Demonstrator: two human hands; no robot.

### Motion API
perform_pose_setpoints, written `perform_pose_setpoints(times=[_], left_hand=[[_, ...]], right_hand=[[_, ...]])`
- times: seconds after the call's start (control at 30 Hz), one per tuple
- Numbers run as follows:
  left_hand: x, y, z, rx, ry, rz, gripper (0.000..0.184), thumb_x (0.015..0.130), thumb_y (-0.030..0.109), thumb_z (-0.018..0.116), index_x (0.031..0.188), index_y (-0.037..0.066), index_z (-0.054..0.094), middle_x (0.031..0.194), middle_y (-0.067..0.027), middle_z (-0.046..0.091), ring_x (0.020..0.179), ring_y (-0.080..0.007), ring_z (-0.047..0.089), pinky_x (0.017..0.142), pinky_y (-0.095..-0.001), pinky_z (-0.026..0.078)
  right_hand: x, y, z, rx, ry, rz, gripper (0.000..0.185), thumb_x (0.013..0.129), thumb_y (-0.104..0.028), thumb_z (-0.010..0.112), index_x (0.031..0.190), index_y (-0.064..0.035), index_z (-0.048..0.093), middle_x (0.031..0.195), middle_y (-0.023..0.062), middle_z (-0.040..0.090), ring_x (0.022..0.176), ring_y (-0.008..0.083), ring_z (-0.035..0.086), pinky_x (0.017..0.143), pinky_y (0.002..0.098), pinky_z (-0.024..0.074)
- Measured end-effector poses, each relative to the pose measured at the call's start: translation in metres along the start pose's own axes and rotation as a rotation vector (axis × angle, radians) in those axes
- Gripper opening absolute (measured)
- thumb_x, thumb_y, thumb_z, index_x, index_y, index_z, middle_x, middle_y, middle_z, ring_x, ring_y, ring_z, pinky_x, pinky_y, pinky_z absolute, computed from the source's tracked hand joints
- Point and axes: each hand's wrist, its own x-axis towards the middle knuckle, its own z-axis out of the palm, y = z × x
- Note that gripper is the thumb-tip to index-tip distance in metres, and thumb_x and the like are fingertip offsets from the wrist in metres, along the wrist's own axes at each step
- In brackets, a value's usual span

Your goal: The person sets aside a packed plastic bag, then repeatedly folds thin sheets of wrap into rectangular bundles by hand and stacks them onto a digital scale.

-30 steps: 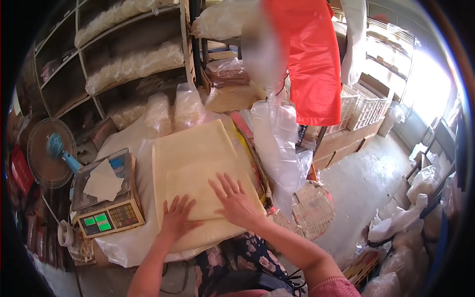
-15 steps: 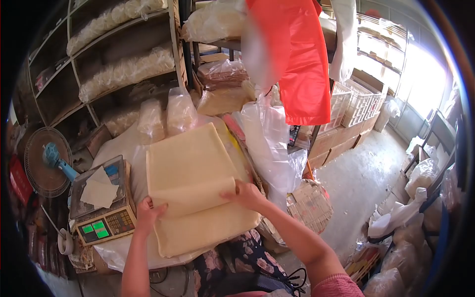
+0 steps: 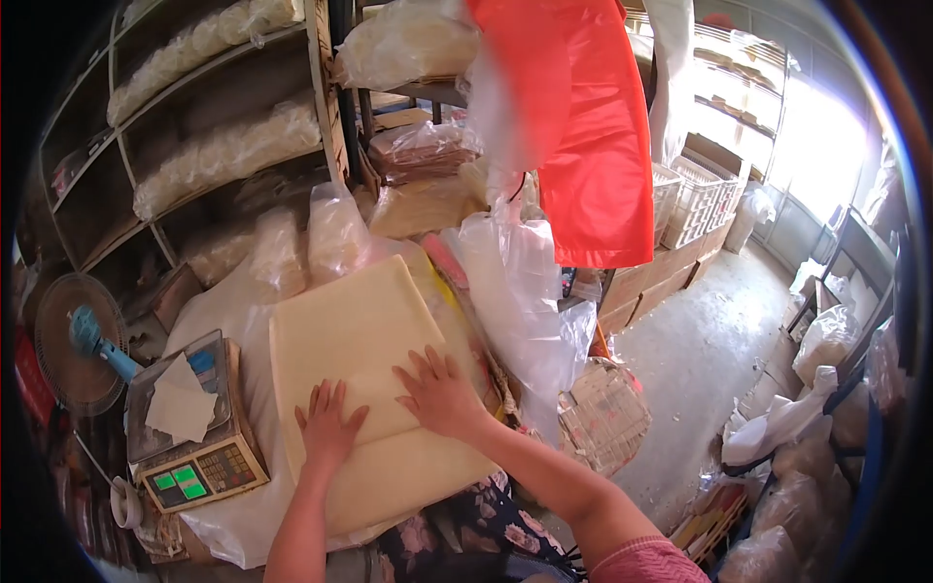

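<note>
A stack of thin, pale yellow sheets (image 3: pixel 355 321) lies on the plastic-covered table in front of me, with a folded edge running across its middle. My left hand (image 3: pixel 330 420) rests flat on the sheets near that fold, fingers spread. To its right, my right hand (image 3: pixel 442 394) also lies on the sheets with its fingers apart. Neither hand grips anything. Left of the stack is a digital scale (image 3: pixel 204 473) with torn pale pieces (image 3: pixel 182 400) on its pan.
A fan (image 3: pixel 83 340) stands at the far left. Two clear bags of pale sheets (image 3: pixel 335 228) sit behind the stack. Red plastic (image 3: pixel 598 146) and clear plastic (image 3: pixel 505 291) hang at the right, above flattened cardboard (image 3: pixel 604 413). Shelves (image 3: pixel 219 83) rise behind.
Both hands let go of the upper sheet's edge, which they held half a second ago, and now lie open on it. That edge has come down flat. The camera view has shifted slightly.
</note>
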Motion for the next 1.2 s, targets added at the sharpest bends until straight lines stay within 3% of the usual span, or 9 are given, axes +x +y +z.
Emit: perform_pose_setpoints(times=[0.33, 0.53, 0.63, 0.7, 0.73, 0.8, 0.93, 1.0, 1.2], left_hand=[[0.004, -0.032, 0.014, -0.096, 0.030, 0.064, 0.063, 0.087, 0.047, 0.054, 0.139, 0.013, 0.041, 0.150, -0.0104, 0.028, 0.140, -0.0271, 0.021, 0.112, -0.0524, 0.010], [0.007, -0.109, -0.059, 0.277, 0.599, -0.020, 0.056, 0.085, 0.028, 0.058, 0.135, 0.009, 0.042, 0.149, -0.0126, 0.028, 0.140, -0.0308, 0.020, 0.111, -0.0550, 0.015], [0.014, -0.159, -0.096, 0.413, 0.572, -0.223, 0.055, 0.089, 0.033, 0.054, 0.138, 0.011, 0.039, 0.149, -0.0116, 0.029, 0.141, -0.0306, 0.018, 0.109, -0.0585, 0.015], [0.013, -0.182, -0.110, 0.321, 0.318, -0.451, 0.054, 0.093, 0.039, 0.048, 0.140, 0.015, 0.037, 0.148, -0.0091, 0.031, 0.139, -0.0311, 0.021, 0.107, -0.0625, 0.016], [0.012, -0.187, -0.117, 0.321, 0.320, -0.445, 0.054, 0.093, 0.039, 0.048, 0.140, 0.015, 0.037, 0.148, -0.0091, 0.031, 0.139, -0.0311, 0.021, 0.107, -0.0625, 0.016], [0.007, -0.192, -0.130, 0.170, 0.010, -0.496, 0.054, 0.097, 0.040, 0.042, 0.144, 0.017, 0.029, 0.147, -0.0102, 0.031, 0.136, -0.0332, 0.027, 0.107, -0.0641, 0.019], [0.005, -0.239, -0.118, 0.011, 0.131, -0.380, 0.048, 0.091, 0.030, 0.051, 0.136, 0.016, 0.045, 0.139, -0.0076, 0.044, 0.128, -0.0300, 0.040, 0.104, -0.0563, 0.030], [-0.001, -0.234, -0.132, -0.040, 0.090, -0.365, 0.045, 0.089, 0.025, 0.054, 0.133, 0.015, 0.049, 0.138, -0.0076, 0.046, 0.124, -0.0300, 0.045, 0.101, -0.0513, 0.036], [-0.026, -0.271, -0.162, -0.003, 0.083, -0.377, 0.042, 0.081, 0.015, 0.061, 0.123, 0.009, 0.059, 0.128, -0.0124, 0.055, 0.114, -0.0300, 0.055, 0.091, -0.0397, 0.046]], right_hand=[[-0.004, -0.002, 0.008, -0.037, -0.010, 0.012, 0.050, 0.095, -0.040, 0.040, 0.137, -0.0124, 0.043, 0.140, 0.0179, 0.039, 0.131, 0.0384, 0.032, 0.106, 0.0495, 0.0250], [-0.001, -0.010, 0.001, -0.119, -0.120, 0.068, 0.052, 0.095, -0.042, 0.040, 0.138, -0.0127, 0.042, 0.141, 0.0176, 0.038, 0.131, 0.0374, 0.032, 0.104, 0.0507, 0.0249], [0.006, -0.017, 0.003, -0.155, -0.186, 0.131, 0.053, 0.093, -0.043, 0.043, 0.137, -0.0123, 0.042, 0.136, 0.0166, 0.043, 0.127, 0.0360, 0.035, 0.102, 0.0541, 0.0252], [0.010, -0.018, 0.004, -0.080, -0.208, 0.174, 0.057, 0.089, -0.041, 0.052, 0.136, -0.0111, 0.043, 0.127, 0.0181, 0.047, 0.120, 0.0368, 0.038, 0.100, 0.0596, 0.0222], [0.011, -0.019, 0.004, -0.082, -0.205, 0.179, 0.057, 0.089, -0.041, 0.052, 0.136, -0.0111, 0.043, 0.127, 0.0181, 0.047, 0.120, 0.0368, 0.038, 0.100, 0.0596, 0.0222], [0.015, -0.024, -0.002, -0.130, -0.272, 0.208, 0.056, 0.087, -0.043, 0.055, 0.132, -0.0111, 0.047, 0.120, 0.0137, 0.051, 0.113, 0.0324, 0.043, 0.097, 0.0600, 0.0254], [0.020, -0.029, -0.023, -0.080, -0.345, 0.237, 0.061, 0.078, -0.047, 0.065, 0.122, -0.0071, 0.053, 0.116, 0.0135, 0.053, 0.109, 0.0312, 0.045, 0.096, 0.0545, 0.0300], [0.022, -0.028, -0.033, -0.017, -0.391, 0.326, 0.068, 0.065, -0.051, 0.075, 0.109, -0.0025, 0.058, 0.106, 0.0140, 0.059, 0.103, 0.0318, 0.053, 0.091, 0.0458, 0.0398], [0.014, -0.009, -0.040, 0.204, -0.555, 0.357, 0.072, 0.057, -0.056, 0.078, 0.097, 0.0027, 0.063, 0.094, 0.0174, 0.066, 0.093, 0.0325, 0.063, 0.081, 0.0390, 0.0480]])
